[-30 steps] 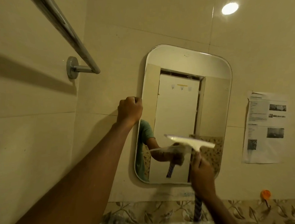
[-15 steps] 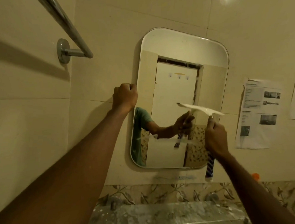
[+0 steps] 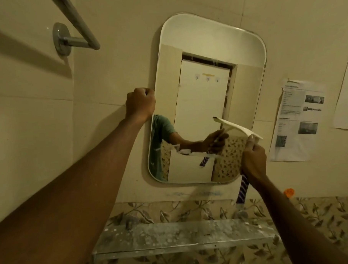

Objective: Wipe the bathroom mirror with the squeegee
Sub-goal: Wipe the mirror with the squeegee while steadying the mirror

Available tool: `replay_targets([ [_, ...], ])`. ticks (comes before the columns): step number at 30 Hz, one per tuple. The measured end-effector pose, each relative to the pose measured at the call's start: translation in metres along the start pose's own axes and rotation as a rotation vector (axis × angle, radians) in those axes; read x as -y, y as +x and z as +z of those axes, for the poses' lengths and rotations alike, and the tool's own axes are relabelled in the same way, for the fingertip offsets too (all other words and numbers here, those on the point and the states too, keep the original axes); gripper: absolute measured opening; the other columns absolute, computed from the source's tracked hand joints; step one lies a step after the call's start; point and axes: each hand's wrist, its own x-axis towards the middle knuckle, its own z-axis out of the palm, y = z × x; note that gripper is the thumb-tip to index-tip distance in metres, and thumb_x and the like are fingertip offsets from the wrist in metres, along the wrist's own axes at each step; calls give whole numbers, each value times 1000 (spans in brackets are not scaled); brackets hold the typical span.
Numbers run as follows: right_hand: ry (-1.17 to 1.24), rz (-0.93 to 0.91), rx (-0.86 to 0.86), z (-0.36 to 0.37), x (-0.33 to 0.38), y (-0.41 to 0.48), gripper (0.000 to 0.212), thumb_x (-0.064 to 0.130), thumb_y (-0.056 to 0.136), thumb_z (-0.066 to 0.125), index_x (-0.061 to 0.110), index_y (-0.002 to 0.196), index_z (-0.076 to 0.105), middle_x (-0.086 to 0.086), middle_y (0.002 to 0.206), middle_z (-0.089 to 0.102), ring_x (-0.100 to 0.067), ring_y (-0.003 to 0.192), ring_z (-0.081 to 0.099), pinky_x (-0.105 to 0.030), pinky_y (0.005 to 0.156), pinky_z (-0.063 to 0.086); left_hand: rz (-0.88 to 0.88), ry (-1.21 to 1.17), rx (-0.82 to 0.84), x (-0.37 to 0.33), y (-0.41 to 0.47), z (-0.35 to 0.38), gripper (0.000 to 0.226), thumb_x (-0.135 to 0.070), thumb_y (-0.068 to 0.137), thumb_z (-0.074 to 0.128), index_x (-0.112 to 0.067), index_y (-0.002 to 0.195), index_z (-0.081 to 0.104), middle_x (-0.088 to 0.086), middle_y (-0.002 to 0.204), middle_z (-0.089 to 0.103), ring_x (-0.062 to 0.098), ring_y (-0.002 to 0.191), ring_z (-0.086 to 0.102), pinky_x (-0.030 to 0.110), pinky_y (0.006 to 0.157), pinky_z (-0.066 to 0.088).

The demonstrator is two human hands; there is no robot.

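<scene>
A tall mirror with rounded corners hangs on the beige tiled wall. My right hand grips the striped handle of a white squeegee. Its blade is tilted, sloping down to the right, in front of the mirror's lower right part; whether it touches the glass I cannot tell. My left hand is curled in a fist against the mirror's left edge, at mid height. The glass reflects my arm, the squeegee and a white door.
A metal towel rail juts from the wall at upper left. A dusty glass shelf runs below the mirror. Printed paper sheets are stuck to the wall on the right. A small orange object sits lower right.
My right hand has carried the squeegee from the mirror's lower middle up and to the right. The view has dropped, showing the shelf. My left hand has stayed at the mirror's edge.
</scene>
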Motion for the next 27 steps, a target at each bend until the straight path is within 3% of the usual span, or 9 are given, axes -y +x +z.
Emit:
replay_targets([
  [3, 36, 121, -33, 17, -22, -44, 49, 46, 102, 25, 13, 84, 57, -13, 72, 61, -27, 58, 58, -42, 55, 52, 15, -5, 5, 2, 1, 2, 40, -24, 100, 36, 0, 95, 68, 9, 78, 57, 24, 78, 56, 42, 78, 54],
  [7, 43, 192, 16, 44, -53, -118, 51, 40, 102, 28, 8, 69, 50, -7, 55, 42, -20, 46, 39, -31, 47, 31, 38, -4, 6, 7, 1, 4, 39, -26, 101, 36, -3, 94, 68, 10, 82, 58, 25, 80, 59, 46, 80, 57],
  [10, 45, 236, 36, 37, -52, -117, 55, 46, 100, 27, 7, 71, 51, -8, 57, 43, -22, 48, 41, -33, 46, 37, 38, -18, 15, 7, 1, 3, 36, -26, 100, 37, -7, 90, 66, 11, 82, 60, 30, 84, 64, 49, 81, 57],
  [14, 164, 340, -91, 12, -31, -59, 44, 49, 101, 26, 15, 99, 54, -12, 73, 56, -20, 45, 47, -25, 37, 42, 39, -25, 2, 5, 0, 3, 38, -24, 100, 36, -5, 91, 67, 12, 80, 59, 30, 79, 62, 48, 79, 57],
  [18, 207, 453, -148, 33, -37, -64, 50, 51, 100, 23, 12, 117, 51, -14, 85, 60, -24, 62, 54, -31, 46, 44, 27, -13, 2, 4, -2, 4, 39, -24, 100, 35, -3, 92, 67, 15, 82, 60, 29, 79, 61, 46, 78, 57],
  [21, 300, 538, -147, 61, -22, -109, 44, 43, 102, 25, 7, 111, 49, -12, 77, 55, -20, 60, 54, -33, 48, 45, 22, -25, -3, 6, 0, 5, 41, -26, 99, 36, 1, 97, 68, 22, 93, 68, 35, 88, 65, 48, 81, 57],
  [24, 402, 640, -104, 80, 5, -141, 38, 39, 103, 27, 9, 96, 49, -24, 95, 61, -35, 87, 63, -47, 74, 55, 18, -27, 11, 6, 1, 4, 41, -27, 99, 37, 0, 97, 68, 23, 96, 69, 36, 89, 66, 49, 81, 57],
  [27, 380, 609, -50, 85, 4, -155, 46, 44, 102, 28, 6, 100, 54, -12, 68, 52, -22, 57, 52, -33, 49, 43, 5, -41, 37, 4, -1, 2, 42, -27, 99, 36, 1, 96, 67, 23, 94, 68, 36, 87, 67, 51, 79, 57],
])
